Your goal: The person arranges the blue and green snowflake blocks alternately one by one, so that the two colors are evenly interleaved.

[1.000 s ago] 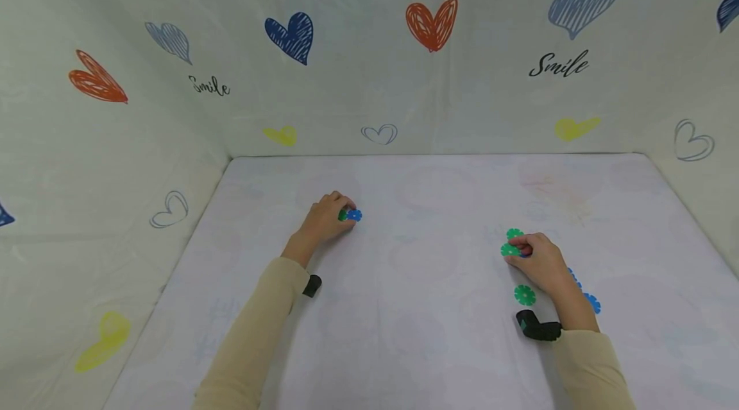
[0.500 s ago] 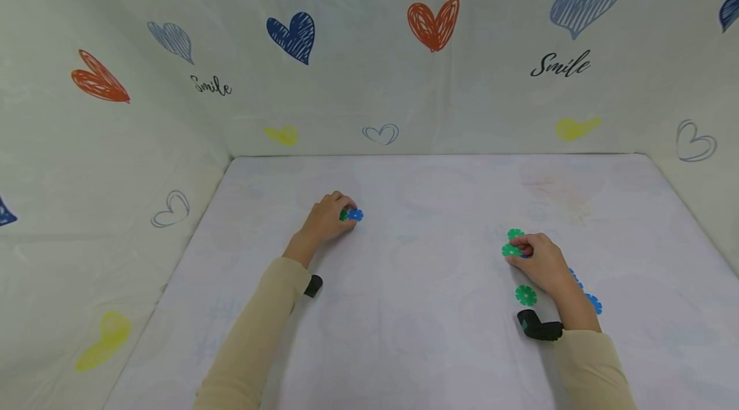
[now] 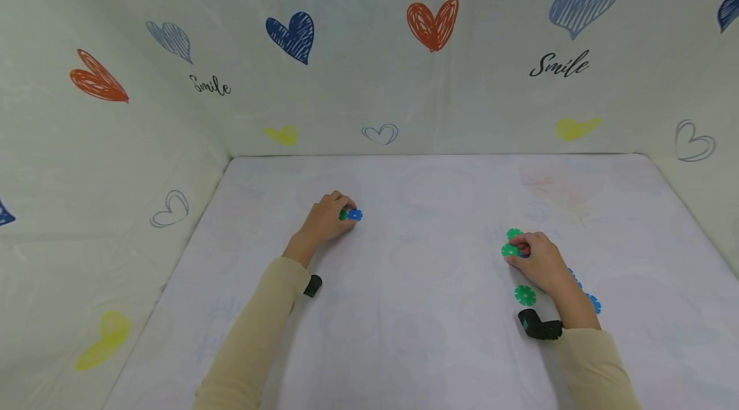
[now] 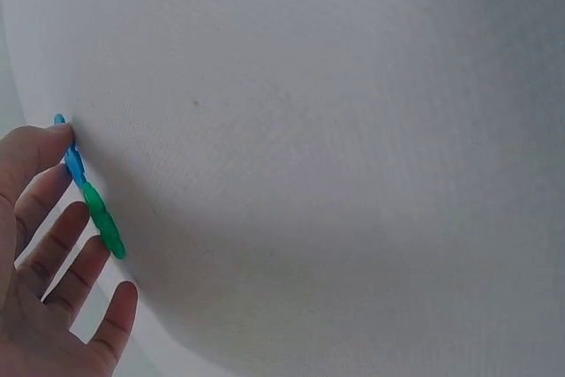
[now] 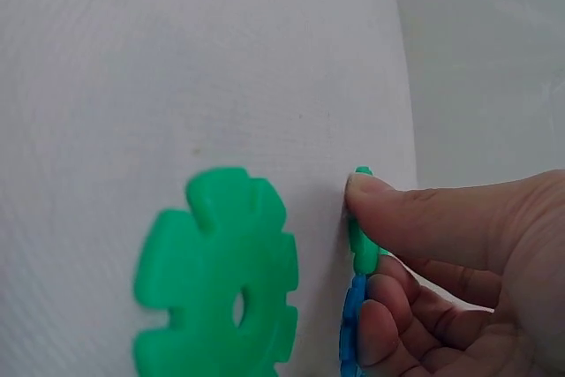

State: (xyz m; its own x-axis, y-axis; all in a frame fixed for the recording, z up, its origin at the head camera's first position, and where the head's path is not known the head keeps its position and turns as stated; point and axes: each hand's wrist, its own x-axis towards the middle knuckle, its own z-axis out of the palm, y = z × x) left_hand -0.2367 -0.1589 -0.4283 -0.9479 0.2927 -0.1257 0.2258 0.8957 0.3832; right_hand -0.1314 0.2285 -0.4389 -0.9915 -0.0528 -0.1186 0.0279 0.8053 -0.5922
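Observation:
At the table's left, my left hand [image 3: 329, 217] pinches a blue notched snowflake disc [image 3: 355, 215] between thumb and index finger. A green disc [image 4: 106, 222] is joined to it, edge-on in the left wrist view, close to the other fingers. On the right, my right hand [image 3: 541, 261] pinches a green snowflake disc [image 3: 510, 250] near the tabletop. A blue disc [image 5: 350, 328] adjoins it under the curled fingers. Just beyond lies another green disc [image 3: 514, 233], partly hidden by the fingers. One more green disc [image 3: 525, 295] lies nearer the wrist.
Blue discs [image 3: 594, 303] lie right of the right wrist, partly hidden by it. Black wrist cameras [image 3: 541, 326] sit at both cuffs. The white table [image 3: 427, 281] meets a cloth wall [image 3: 346, 89] with printed hearts at its back edge.

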